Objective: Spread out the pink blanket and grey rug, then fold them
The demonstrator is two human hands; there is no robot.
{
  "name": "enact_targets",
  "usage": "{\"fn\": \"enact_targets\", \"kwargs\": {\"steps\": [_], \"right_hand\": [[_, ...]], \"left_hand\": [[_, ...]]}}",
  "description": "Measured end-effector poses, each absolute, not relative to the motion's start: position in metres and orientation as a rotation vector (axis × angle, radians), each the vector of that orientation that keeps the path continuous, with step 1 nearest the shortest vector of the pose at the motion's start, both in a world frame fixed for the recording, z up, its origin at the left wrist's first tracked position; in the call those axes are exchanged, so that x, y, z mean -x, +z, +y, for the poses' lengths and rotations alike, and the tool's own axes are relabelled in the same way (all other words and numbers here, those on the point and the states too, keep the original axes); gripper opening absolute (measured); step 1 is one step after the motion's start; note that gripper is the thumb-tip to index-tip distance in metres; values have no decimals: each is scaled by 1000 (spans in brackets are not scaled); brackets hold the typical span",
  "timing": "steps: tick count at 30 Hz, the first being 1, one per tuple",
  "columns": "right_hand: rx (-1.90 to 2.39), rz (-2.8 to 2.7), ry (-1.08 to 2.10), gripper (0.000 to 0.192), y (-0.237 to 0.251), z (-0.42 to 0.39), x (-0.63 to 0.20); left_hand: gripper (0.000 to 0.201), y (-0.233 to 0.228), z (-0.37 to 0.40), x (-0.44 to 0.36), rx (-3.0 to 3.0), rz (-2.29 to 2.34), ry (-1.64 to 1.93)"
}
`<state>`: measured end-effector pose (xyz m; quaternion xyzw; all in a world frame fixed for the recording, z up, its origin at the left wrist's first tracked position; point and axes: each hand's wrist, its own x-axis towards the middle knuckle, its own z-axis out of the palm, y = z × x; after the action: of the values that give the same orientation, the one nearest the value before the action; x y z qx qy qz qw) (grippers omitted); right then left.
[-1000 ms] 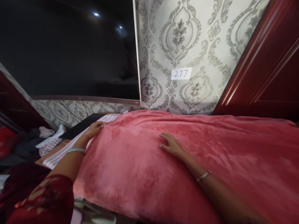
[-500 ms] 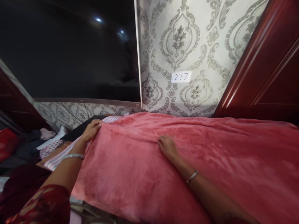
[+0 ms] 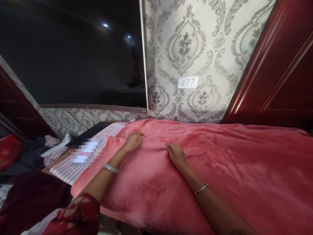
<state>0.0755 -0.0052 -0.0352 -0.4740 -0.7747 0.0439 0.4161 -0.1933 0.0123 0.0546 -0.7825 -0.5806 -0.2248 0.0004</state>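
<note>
A plush pink-red blanket [image 3: 137,186] is spread over a surface in front of me, with creases around my hands. My left hand [image 3: 133,142], its wrist in a pale bangle, lies on the blanket's upper left part with fingers stretched forward. To its right, my right hand [image 3: 176,155] has its fingers curled down onto a crease and gripping the fabric. Past the blanket's left edge shows a striped cloth [image 3: 66,169] in white, pink and grey. On that cloth is a pixelated pale patch [image 3: 86,152] that I cannot make out.
A large dark television [image 3: 73,58] hangs at the back left. Patterned wallpaper bears a paper label [image 3: 188,82] reading 277. A dark red wooden panel [image 3: 281,75] stands at the right. Dark clothes [image 3: 34,192] and a red item [image 3: 9,151] lie at the left.
My left hand has let go of the blanket's left corner and moved right, onto the blanket. The left edge has shifted right, baring more striped cloth. My right hand has stayed nearly in place.
</note>
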Motion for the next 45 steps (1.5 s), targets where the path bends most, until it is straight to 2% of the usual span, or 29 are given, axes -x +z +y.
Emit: {"fn": "enact_targets", "kwargs": {"steps": [5, 11, 19, 23, 29, 34, 39, 45], "right_hand": [[1191, -1923, 107, 16, -28, -9, -76], [1263, -1926, 54, 19, -15, -13, -84], [1395, -1898, -2, 26, 13, -20, -120], [1471, -1873, -62, 27, 14, -17, -173], [1721, -1620, -203, 29, 10, -28, -312], [1827, -1412, -303, 32, -14, -57, -403], [1819, -1371, -343, 42, -42, -70, -430], [1751, -1594, -278, 52, -49, -62, -422]], "left_hand": [[20, 28, 8, 104, 2837, -1315, -781], [27, 0, 12, 103, 2529, -1515, -739], [29, 10, 22, 108, 2366, -1493, -752], [30, 12, 23, 108, 2342, -1443, -817], [33, 17, 23, 110, 2346, -1476, -763], [38, 21, 24, 110, 2307, -1529, -795], [37, 27, 18, 107, 2249, -1532, -924], [32, 30, 13, 109, 2207, -1553, -1000]]}}
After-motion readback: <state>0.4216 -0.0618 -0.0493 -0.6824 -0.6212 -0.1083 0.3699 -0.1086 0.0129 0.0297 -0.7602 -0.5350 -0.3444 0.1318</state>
